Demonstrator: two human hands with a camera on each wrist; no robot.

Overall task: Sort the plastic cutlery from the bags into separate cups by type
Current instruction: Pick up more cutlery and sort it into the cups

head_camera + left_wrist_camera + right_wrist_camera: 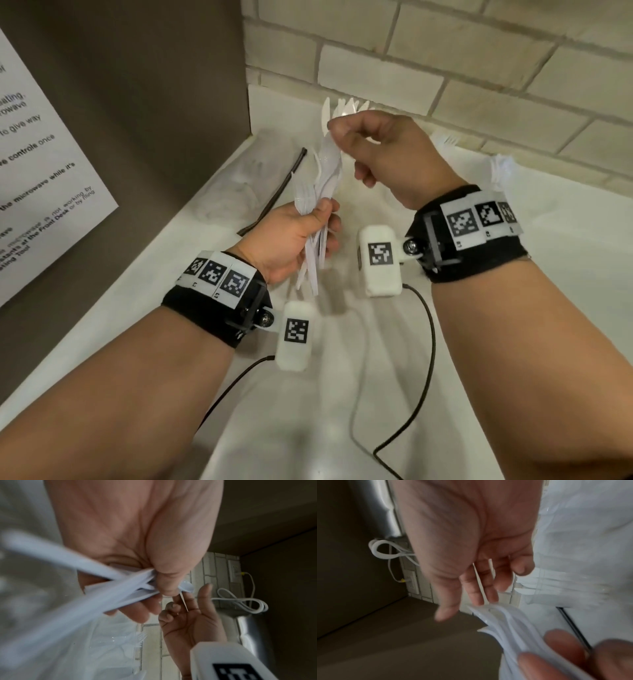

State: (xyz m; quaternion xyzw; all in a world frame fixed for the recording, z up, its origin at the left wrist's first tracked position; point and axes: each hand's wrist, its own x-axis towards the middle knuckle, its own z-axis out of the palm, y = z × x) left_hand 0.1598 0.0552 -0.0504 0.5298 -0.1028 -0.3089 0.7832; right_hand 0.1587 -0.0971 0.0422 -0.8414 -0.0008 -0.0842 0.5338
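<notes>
My left hand (320, 222) grips a bundle of white plastic cutlery (325, 178) by the handles, heads pointing up and away, above the white counter (513, 342). In the left wrist view the bundle (120, 588) crosses under my thumb. My right hand (337, 132) is at the bundle's top and pinches one thin white piece (479, 582), seen edge-on between its fingers (183, 602). Behind that hand, white knives and forks stand upright in a cup (346, 108), mostly hidden. More fork tines (445, 138) show further right by the wall.
A clear bag with a black zip strip (274, 192) lies on the counter at the left. Another crumpled bag (503, 168) sits at the right. A grey appliance side with a paper notice (51, 154) bounds the left, and a tiled wall (479, 68) the back. Black cables (428, 342) hang from my wristbands.
</notes>
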